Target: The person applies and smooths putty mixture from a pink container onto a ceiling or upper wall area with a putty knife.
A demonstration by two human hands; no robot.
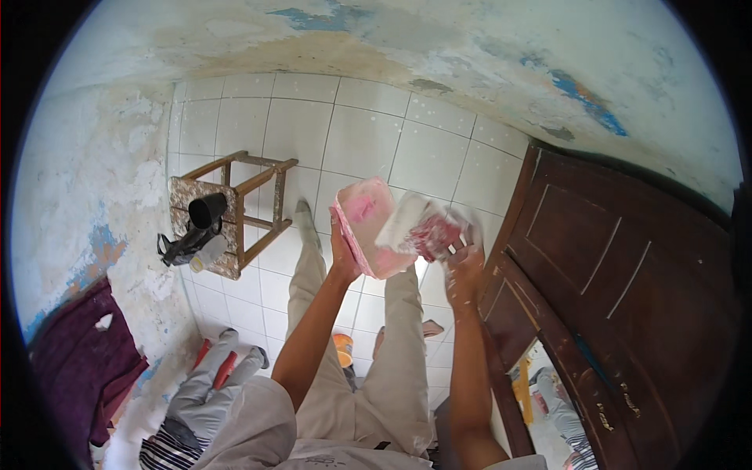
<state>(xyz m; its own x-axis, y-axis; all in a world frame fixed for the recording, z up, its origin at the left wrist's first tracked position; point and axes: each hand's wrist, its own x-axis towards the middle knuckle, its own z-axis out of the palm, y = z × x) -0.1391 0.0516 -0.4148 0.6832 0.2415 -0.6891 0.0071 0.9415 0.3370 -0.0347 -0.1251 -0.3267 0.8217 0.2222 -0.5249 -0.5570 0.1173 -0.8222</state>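
My left hand (342, 254) grips the side of a shallow pink tray (362, 223), tilted and smeared with whitish paste. Close to its right edge, my right hand (464, 266) holds a flat spreader (427, 227), dark red and coated with white paste. The spreader is blurred by motion, and its near corner overlaps the tray; I cannot tell whether the two touch. White smears mark the fingers and wrist of my right hand.
A worn wooden stool (205, 188) stands at left, carrying a black cup-shaped object (207, 211) and a black strapped item (184, 247). An orange tub (343, 348) is by my legs. Dark wooden furniture (611, 266) fills the right; peeling walls rise ahead and left. Purple cloth (86, 352) hangs left.
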